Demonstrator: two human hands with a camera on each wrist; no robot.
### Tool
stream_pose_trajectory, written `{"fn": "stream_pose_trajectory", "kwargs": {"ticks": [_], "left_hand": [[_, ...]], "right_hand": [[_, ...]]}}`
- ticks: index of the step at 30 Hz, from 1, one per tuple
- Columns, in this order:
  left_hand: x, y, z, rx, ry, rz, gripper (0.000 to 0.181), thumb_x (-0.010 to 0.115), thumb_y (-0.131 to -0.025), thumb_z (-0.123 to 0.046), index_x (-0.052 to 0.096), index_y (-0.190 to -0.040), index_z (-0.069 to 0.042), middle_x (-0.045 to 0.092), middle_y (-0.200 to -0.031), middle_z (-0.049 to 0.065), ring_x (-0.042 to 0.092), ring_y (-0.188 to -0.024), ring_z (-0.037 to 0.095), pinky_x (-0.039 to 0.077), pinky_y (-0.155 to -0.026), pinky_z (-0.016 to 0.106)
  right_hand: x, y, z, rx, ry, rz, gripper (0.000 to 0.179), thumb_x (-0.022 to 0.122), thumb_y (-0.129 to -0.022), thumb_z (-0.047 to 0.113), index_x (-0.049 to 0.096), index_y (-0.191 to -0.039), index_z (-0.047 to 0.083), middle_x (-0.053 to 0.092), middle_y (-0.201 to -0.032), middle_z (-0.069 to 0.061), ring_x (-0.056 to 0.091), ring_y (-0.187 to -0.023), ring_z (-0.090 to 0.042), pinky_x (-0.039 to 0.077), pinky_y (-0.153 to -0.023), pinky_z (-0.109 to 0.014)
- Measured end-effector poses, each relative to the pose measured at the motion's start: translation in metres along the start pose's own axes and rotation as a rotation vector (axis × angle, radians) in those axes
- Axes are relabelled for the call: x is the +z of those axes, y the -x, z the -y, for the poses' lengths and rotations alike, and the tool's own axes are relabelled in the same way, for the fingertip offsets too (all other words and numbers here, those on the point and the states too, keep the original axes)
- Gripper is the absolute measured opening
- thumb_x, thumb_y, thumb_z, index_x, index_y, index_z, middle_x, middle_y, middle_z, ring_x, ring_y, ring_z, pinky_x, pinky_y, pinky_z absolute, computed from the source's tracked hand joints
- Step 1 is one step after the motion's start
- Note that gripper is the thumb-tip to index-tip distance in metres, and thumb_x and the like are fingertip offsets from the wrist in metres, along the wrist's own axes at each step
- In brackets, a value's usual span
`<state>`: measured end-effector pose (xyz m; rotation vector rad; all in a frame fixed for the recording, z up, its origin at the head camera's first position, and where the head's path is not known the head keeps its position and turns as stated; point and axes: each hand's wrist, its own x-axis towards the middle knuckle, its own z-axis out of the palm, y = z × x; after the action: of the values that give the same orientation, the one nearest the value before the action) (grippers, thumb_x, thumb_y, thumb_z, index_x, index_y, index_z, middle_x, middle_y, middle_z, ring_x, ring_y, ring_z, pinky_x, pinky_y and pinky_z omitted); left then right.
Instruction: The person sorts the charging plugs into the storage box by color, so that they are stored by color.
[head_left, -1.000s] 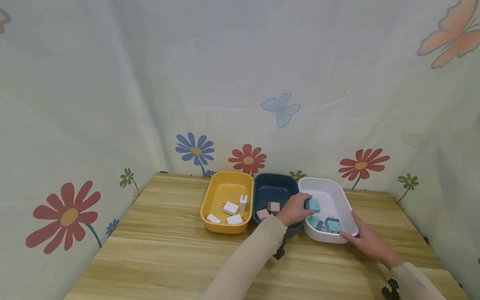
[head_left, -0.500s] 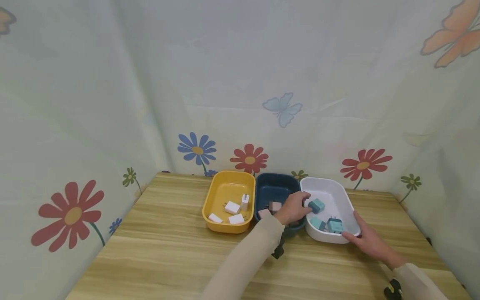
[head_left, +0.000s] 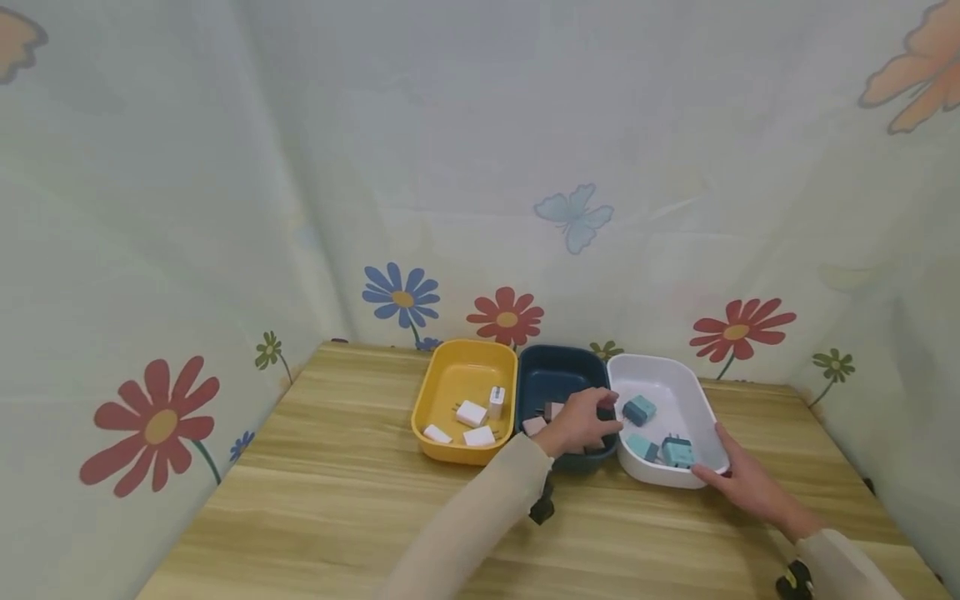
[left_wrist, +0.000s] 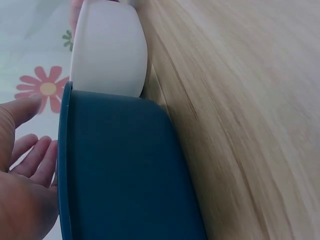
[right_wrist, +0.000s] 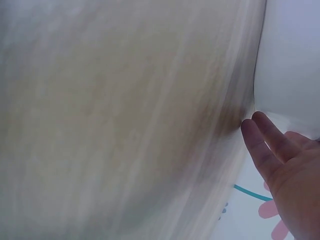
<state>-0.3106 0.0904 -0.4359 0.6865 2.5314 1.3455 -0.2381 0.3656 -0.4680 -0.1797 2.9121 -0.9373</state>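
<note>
My left hand (head_left: 581, 422) hovers over the front of the dark blue tray (head_left: 562, 379), thumb and fingers spread apart with nothing between them. Its fingertips reach the left rim of the white tray (head_left: 663, 375). Inside that tray lie a teal charger plug (head_left: 640, 410) near the left wall, another teal plug (head_left: 642, 447) and a third teal plug (head_left: 678, 451) with its prongs up. My right hand (head_left: 750, 483) holds the white tray at its front right corner, thumb at the rim and fingers along the outer side. Pink-brown charger plugs (head_left: 535, 426) in the blue tray are partly hidden by my left hand.
A yellow tray (head_left: 422, 400) with several white charger plugs (head_left: 471, 413) stands left of the blue one. All three trays stand side by side on the wooden table (head_left: 315, 483), near its back edge. A flowered curtain (head_left: 450, 167) hangs behind and at both sides.
My left hand has let go of a teal charger plug in the white tray and drawn back left, over the blue tray. The right hand stays on the white tray's corner.
</note>
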Motion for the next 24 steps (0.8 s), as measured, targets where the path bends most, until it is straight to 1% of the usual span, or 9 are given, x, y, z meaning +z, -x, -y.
{"fn": "stream_pose_trajectory", "kwargs": {"ticks": [2, 4, 6, 10, 11, 13, 16, 19, 24], "left_hand": [[-0.002, 0.005, 0.001, 0.004, -0.015, 0.004, 0.046, 0.068, -0.076, -0.030, 0.053, -0.118, -0.018, 0.054, -0.108, -0.007, 0.050, -0.095, 0.005, 0.044, -0.078, 0.024], [-0.005, 0.009, 0.003, 0.015, -0.050, -0.007, 0.047, 0.068, -0.076, -0.033, 0.053, -0.118, -0.019, 0.055, -0.107, -0.009, 0.049, -0.098, 0.005, 0.040, -0.086, 0.029], [-0.008, 0.013, 0.005, 0.028, -0.058, -0.015, 0.047, 0.068, -0.076, -0.033, 0.053, -0.118, -0.019, 0.055, -0.108, -0.008, 0.049, -0.100, 0.006, 0.039, -0.088, 0.031], [-0.018, 0.021, 0.008, 0.034, -0.032, -0.015, 0.050, 0.067, -0.077, -0.034, 0.051, -0.120, -0.017, 0.054, -0.113, -0.006, 0.049, -0.103, 0.009, 0.040, -0.086, 0.029], [-0.021, 0.023, 0.008, 0.032, -0.018, -0.011, 0.051, 0.067, -0.076, -0.035, 0.051, -0.121, -0.017, 0.054, -0.114, -0.005, 0.049, -0.104, 0.010, 0.043, -0.083, 0.027], [-0.026, 0.027, 0.008, 0.024, -0.001, -0.006, 0.051, 0.066, -0.076, -0.035, 0.050, -0.122, -0.018, 0.053, -0.114, -0.006, 0.049, -0.105, 0.013, 0.043, -0.082, 0.026], [-0.033, 0.034, 0.009, 0.017, -0.002, -0.009, 0.052, 0.066, -0.076, -0.038, 0.049, -0.122, -0.020, 0.052, -0.114, -0.009, 0.049, -0.106, 0.012, 0.043, -0.082, 0.025], [-0.040, 0.041, 0.011, 0.011, 0.002, -0.004, 0.053, 0.065, -0.076, -0.039, 0.048, -0.123, -0.022, 0.051, -0.115, -0.011, 0.049, -0.105, 0.011, 0.043, -0.081, 0.025], [-0.050, 0.051, 0.017, 0.020, -0.004, -0.003, 0.052, 0.066, -0.077, -0.037, 0.048, -0.123, -0.021, 0.051, -0.118, -0.005, 0.050, -0.105, 0.016, 0.044, -0.079, 0.023]], "right_hand": [[0.001, 0.001, -0.002, 0.007, 0.007, 0.001, 0.102, 0.057, -0.078, 0.050, -0.008, -0.137, -0.003, 0.008, -0.137, -0.034, 0.020, -0.117, -0.052, 0.028, -0.086, -0.059], [0.001, 0.001, -0.004, 0.005, 0.013, 0.001, 0.102, 0.057, -0.078, 0.050, -0.008, -0.137, -0.003, 0.008, -0.136, -0.034, 0.021, -0.117, -0.052, 0.028, -0.086, -0.060], [0.001, 0.002, -0.005, -0.003, 0.016, -0.003, 0.101, 0.057, -0.079, 0.050, -0.007, -0.137, -0.002, 0.009, -0.136, -0.034, 0.022, -0.117, -0.052, 0.028, -0.086, -0.060], [0.000, 0.002, -0.005, -0.018, 0.016, -0.003, 0.100, 0.057, -0.079, 0.049, -0.006, -0.137, -0.003, 0.010, -0.136, -0.034, 0.022, -0.117, -0.052, 0.028, -0.086, -0.060], [0.000, 0.002, -0.005, -0.018, 0.014, -0.002, 0.100, 0.057, -0.079, 0.049, -0.006, -0.137, -0.003, 0.010, -0.136, -0.034, 0.022, -0.117, -0.052, 0.028, -0.086, -0.060], [0.000, 0.002, -0.004, -0.012, 0.014, 0.001, 0.100, 0.057, -0.079, 0.049, -0.006, -0.137, -0.003, 0.009, -0.136, -0.034, 0.022, -0.117, -0.052, 0.028, -0.086, -0.060], [0.000, 0.003, -0.003, -0.006, 0.014, 0.003, 0.100, 0.057, -0.079, 0.049, -0.006, -0.138, -0.003, 0.008, -0.137, -0.034, 0.021, -0.117, -0.051, 0.027, -0.086, -0.060], [-0.001, 0.004, -0.002, -0.006, 0.012, 0.002, 0.100, 0.056, -0.080, 0.049, -0.007, -0.138, -0.002, 0.008, -0.137, -0.033, 0.020, -0.118, -0.052, 0.027, -0.086, -0.060], [-0.001, 0.006, 0.001, -0.013, 0.007, -0.006, 0.099, 0.057, -0.080, 0.047, -0.008, -0.137, -0.002, 0.007, -0.137, -0.034, 0.020, -0.117, -0.052, 0.027, -0.086, -0.060]]}}
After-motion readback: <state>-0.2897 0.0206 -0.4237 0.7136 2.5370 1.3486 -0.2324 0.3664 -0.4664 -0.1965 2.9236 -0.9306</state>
